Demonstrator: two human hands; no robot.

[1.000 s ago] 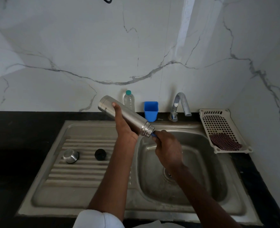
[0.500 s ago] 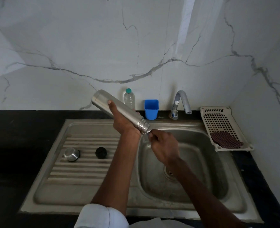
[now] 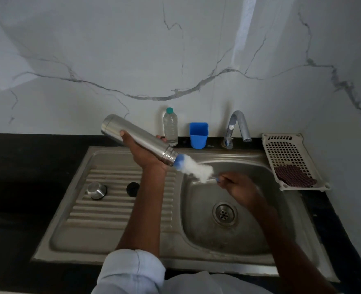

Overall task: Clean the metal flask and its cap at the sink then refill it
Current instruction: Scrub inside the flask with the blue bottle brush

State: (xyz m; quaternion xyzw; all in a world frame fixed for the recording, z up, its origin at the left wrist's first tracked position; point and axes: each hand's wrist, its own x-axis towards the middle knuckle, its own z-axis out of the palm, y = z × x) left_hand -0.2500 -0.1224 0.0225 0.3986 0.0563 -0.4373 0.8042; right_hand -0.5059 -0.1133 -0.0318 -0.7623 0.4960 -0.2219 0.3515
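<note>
- The metal flask [image 3: 138,140] is held up over the back left corner of the sink basin [image 3: 249,236], above the edge of the drainboard [image 3: 103,209].
- Its long axis runs on a slant: the closed base points up and to the left toward the marble wall, and the open threaded mouth points down and to the right, over the basin.
- The left hand [image 3: 142,152] is wrapped around the flask's middle from below, thumb on the near side.
- A bottle brush [image 3: 194,168] with white bristles and a blue tip sits just at the mouth of the flask, most of its bristles outside; it is blurred.
- The right hand [image 3: 239,187] is clenched around the brush handle, over the basin.
- On the drainboard rest a steel cap [image 3: 96,190] and a small black stopper [image 3: 132,188], apart from each other.
- Behind the sink stand a clear plastic bottle [image 3: 170,128] with a green lid, nearly full of clear liquid, and a blue cup [image 3: 198,135]; what the cup holds I cannot tell.
- A white perforated tray [image 3: 285,151] to the right holds a dark red cloth [image 3: 294,179].
</note>
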